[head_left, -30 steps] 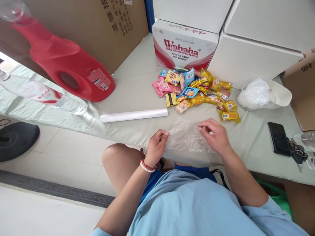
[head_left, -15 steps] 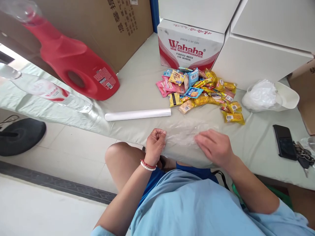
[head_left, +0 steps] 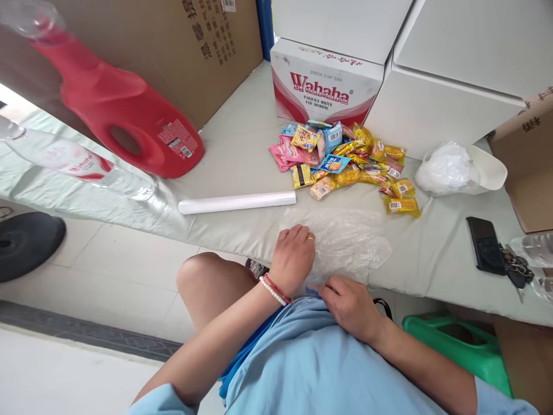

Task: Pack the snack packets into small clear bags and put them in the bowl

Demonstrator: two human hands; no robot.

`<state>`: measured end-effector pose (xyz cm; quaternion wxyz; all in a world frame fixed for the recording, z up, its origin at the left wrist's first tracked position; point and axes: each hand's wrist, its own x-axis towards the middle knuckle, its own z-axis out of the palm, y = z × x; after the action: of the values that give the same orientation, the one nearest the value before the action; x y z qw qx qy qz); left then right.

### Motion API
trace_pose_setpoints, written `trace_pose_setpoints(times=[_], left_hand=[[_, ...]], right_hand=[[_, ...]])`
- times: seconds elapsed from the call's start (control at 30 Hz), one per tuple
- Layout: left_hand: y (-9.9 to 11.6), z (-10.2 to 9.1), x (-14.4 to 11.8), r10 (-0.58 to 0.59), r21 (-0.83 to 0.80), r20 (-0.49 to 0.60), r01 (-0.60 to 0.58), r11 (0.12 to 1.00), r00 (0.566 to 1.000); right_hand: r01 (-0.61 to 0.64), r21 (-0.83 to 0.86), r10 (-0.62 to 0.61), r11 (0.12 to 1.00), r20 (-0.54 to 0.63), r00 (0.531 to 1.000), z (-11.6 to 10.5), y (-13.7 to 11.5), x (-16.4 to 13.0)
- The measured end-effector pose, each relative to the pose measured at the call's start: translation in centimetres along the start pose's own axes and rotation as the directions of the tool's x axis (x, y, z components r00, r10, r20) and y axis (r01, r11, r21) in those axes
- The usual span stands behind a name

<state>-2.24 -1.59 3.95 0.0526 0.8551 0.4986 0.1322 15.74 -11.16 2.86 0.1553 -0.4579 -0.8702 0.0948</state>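
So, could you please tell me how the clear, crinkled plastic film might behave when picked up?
The clear, crinkled plastic film would probably droop and fold, since it lies in loose wrinkles. It looks light: the pale green cloth shows through it.

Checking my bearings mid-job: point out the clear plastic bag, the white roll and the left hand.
Clear plastic bag point(head_left: 351, 241): head view, on its crinkled middle.
White roll point(head_left: 237, 202): head view, midway along its length.
Left hand point(head_left: 294, 256): head view, on its back.

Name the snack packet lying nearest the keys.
The yellow packet at the very bottom right of the snack pile, lowest of all in the picture; the others lie farther from the keys.
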Motion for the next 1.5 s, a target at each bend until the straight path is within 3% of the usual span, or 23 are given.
trace_pose_setpoints(times=[0.07,0.13,0.17,0.2,0.23,0.3,0.33,0.4,0.43,0.5,0.6,0.67,0.77,0.87,1.0,1.13,1.23,1.4,1.5], left_hand=[[-0.2,1.5,0.5,-0.082,-0.001,0.040,0.082,0.997,0.996],[-0.3,2.8,0.6,-0.143,-0.022,0.040,0.144,0.989,0.989],[-0.2,3.3,0.6,-0.160,-0.031,0.040,0.161,0.986,0.986],[-0.1,3.6,0.5,-0.167,-0.036,0.041,0.168,0.985,0.985],[0.1,3.8,0.4,-0.163,-0.038,0.043,0.165,0.986,0.986],[0.4,4.0,0.1,-0.124,-0.031,0.051,0.126,0.992,0.991],[0.5,4.0,-0.1,-0.093,-0.026,0.056,0.095,0.995,0.994],[0.1,4.0,-0.3,-0.029,-0.018,0.060,0.030,0.999,0.998],[-0.3,4.0,-0.5,-0.001,-0.016,0.060,0.002,1.000,0.998],[-1.4,3.9,-0.8,0.040,-0.018,0.064,-0.039,0.999,0.997],[-3.3,3.5,-1.1,0.067,-0.029,0.078,-0.065,0.997,0.995],[-4.3,3.3,-1.3,0.067,-0.031,0.084,-0.065,0.997,0.994],[-4.9,3.2,-1.3,0.061,-0.020,0.082,-0.060,0.998,0.995],[-4.9,3.2,-1.2,0.058,-0.002,0.072,-0.058,0.998,0.996],[-4.7,3.3,-1.2,0.055,-0.013,0.066,-0.055,0.998,0.996],[-4.7,3.4,-1.2,0.054,-0.032,0.069,-0.052,0.998,0.996],[-4.7,3.5,-1.2,0.047,-0.019,0.068,-0.046,0.999,0.997],[-4.6,3.6,-1.2,0.035,-0.001,0.069,-0.035,0.999,0.997],[-4.6,3.6,-1.2,0.039,-0.017,0.063,-0.038,0.999,0.997]], right_hand=[[0.052,0.149,-0.083,0.987,0.205,0.975,-1.5,0.0,-0.3],[0.102,0.386,-0.262,0.917,0.387,0.884,-4.1,0.2,-0.2],[0.092,0.494,-0.332,0.864,0.424,0.843,-5.5,0.4,0.1],[0.061,0.569,-0.353,0.820,0.419,0.836,-6.9,0.6,0.6],[0.016,0.599,-0.302,0.800,0.380,0.874,-8.1,1.1,1.3],[-0.073,0.536,-0.057,0.841,0.221,0.974,-9.2,2.5,3.1],[-0.110,0.450,0.063,0.886,0.118,0.991,-9.0,3.5,4.0],[-0.183,0.197,0.191,0.963,-0.026,0.981,-7.2,6.0,5.4],[-0.208,0.066,0.211,0.976,-0.034,0.977,-5.8,7.4,5.8],[-0.265,-0.141,0.269,0.954,0.007,0.963,-2.8,10.4,5.8],[-0.346,-0.305,0.363,0.888,0.000,0.932,0.1,14.0,4.1],[-0.381,-0.331,0.392,0.863,-0.038,0.919,0.3,15.5,3.0],[-0.387,-0.273,0.387,0.881,-0.057,0.920,-1.4,16.3,3.3],[-0.344,-0.183,0.331,0.921,-0.096,0.939,-3.9,16.1,7.2],[-0.229,-0.218,0.215,0.949,-0.085,0.973,-5.7,14.7,16.7],[-0.160,-0.267,0.170,0.950,0.017,0.985,-4.0,12.5,27.3],[-0.204,-0.303,0.222,0.931,0.023,0.975,-1.6,11.3,33.4],[-0.374,-0.332,0.422,0.866,0.084,0.903,0.4,10.8,38.0],[-0.353,-0.310,0.368,0.883,-0.012,0.930,0.6,10.6,37.8]])
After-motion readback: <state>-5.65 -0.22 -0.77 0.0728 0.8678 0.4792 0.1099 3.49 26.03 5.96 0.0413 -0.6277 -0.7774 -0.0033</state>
